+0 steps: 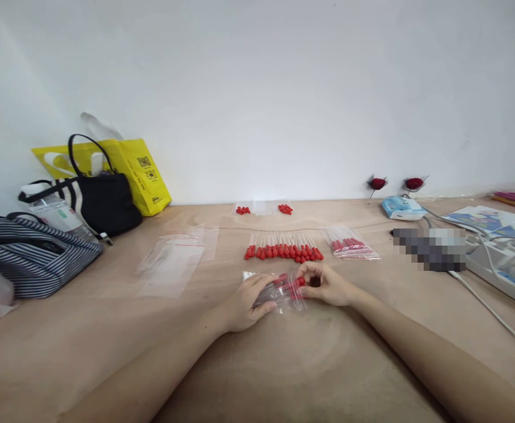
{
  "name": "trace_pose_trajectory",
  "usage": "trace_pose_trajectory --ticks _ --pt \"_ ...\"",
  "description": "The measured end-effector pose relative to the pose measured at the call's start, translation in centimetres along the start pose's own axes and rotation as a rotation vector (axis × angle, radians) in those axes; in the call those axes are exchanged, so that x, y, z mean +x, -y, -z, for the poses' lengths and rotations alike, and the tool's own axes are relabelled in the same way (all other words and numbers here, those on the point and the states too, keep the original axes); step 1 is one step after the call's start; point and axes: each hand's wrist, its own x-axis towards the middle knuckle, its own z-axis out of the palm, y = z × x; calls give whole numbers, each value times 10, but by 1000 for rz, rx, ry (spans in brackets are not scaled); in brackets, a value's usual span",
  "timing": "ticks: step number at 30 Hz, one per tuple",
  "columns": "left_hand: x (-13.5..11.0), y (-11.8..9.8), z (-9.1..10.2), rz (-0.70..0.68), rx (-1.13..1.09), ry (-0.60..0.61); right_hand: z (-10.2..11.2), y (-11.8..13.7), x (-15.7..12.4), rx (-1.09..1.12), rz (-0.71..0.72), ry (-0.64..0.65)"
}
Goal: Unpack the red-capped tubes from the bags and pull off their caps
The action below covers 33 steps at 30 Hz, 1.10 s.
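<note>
My left hand (245, 302) is closed round a clear zip bag (267, 295), which lies on its side with its mouth to the right. Red tips and thin sticks show through the plastic. At the mouth, my right hand (330, 286) pinches a red-tipped stick (301, 281), whose shaft runs into the bag. Just beyond my hands, a row of red-tipped sticks (280, 251) lies with the tips towards me. To its right is a filled zip bag (349, 244) with similar red tips inside. Flat clear bags (173, 270) overlap to the left.
Two more bags with red tips (243, 210) lie by the wall. Left stand a yellow bag (145, 176), a black handbag (107, 202) and a striped pouch (59, 258). On the right are a tissue pack (402, 208), two dark red flowers (414, 184), a power strip (504, 273) and cables.
</note>
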Motion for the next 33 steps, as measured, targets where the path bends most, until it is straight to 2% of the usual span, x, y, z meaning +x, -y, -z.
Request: trace_pose_trajectory --ticks 4,8,18,22,25,28,30,33 --pt "-1 -3 1 22 9 10 25 0 -6 143 -108 -69" --pt "0 -4 2 36 10 11 33 0 -9 235 -263 -108" --pt "0 -2 1 15 6 6 19 -5 -4 403 -189 -142" --pt "0 1 0 10 17 11 32 -3 -5 399 -180 -177" --pt "-1 2 -1 9 26 16 59 0 -11 394 -163 -285" --pt "-1 2 0 10 29 23 85 2 -17 374 -94 -479" --pt "0 1 0 11 29 30 92 0 -17 323 -17 -661" --pt "0 1 1 18 32 31 87 -9 -11 135 45 -874"
